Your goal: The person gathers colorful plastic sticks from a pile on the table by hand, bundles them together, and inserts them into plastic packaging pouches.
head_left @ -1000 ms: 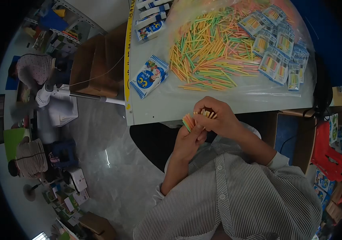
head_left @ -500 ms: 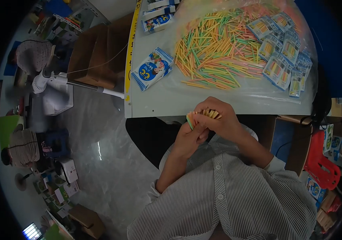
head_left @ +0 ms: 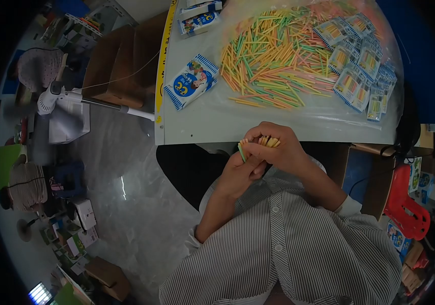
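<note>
Bundle of sticks [head_left: 270, 142]: pale yellow and pinkish, with green at one side. Pile of sticks [head_left: 273, 56]: mixed yellow, orange, green and pink. Small packets [head_left: 348, 87]: blue-and-white striped ends, with yellow, green and pink between. Large packet [head_left: 191, 84]: mainly white, bearing a blue oval with white lettering; ends striped blue and white. Tabletop [head_left: 217, 119]: pale grey. Edge strip [head_left: 163, 56]: yellow with black lettering. Shirt [head_left: 237, 254]: pale, with fine dark stripes. Floor [head_left: 141, 203]: grey, marbled. Chair [head_left: 406, 213]: red. Fan [head_left: 47, 101]: white. Carton [head_left: 106, 277]: brown.
</note>
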Motion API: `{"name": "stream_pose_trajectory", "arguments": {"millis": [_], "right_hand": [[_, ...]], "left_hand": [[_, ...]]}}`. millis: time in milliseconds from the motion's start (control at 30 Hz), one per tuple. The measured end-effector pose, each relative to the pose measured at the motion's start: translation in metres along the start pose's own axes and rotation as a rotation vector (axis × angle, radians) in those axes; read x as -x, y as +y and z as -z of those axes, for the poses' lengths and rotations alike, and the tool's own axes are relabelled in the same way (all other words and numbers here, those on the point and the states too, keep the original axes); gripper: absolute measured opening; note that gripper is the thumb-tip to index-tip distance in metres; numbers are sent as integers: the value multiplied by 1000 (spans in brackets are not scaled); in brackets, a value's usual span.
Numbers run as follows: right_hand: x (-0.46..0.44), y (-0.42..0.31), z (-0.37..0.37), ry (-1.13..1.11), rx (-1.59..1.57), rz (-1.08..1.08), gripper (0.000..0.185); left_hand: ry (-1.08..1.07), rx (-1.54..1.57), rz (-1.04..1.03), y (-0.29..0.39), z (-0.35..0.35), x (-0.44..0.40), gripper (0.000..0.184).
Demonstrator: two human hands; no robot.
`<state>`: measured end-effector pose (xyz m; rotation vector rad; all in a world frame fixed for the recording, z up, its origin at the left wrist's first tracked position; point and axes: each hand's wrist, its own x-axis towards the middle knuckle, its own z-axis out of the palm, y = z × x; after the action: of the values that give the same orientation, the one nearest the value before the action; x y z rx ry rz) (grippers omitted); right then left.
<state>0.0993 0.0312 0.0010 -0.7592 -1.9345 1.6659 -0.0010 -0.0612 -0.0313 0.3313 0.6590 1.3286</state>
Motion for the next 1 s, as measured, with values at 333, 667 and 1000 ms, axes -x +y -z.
{"name": "stream_pose_trajectory", "arguments": {"millis": [333,667,1000], "right_hand": [[-1,-2,2,-47,-141,-56,12],[-1,-1,17,-329,-133,-233,12],[-24,2,33,-416,51,93,7]], "left_hand": [[-22,73,115,5,1,2,15],[-161,33,252,4,4,5,18],[-87,-27,374,19,-1,-4,15]]}}
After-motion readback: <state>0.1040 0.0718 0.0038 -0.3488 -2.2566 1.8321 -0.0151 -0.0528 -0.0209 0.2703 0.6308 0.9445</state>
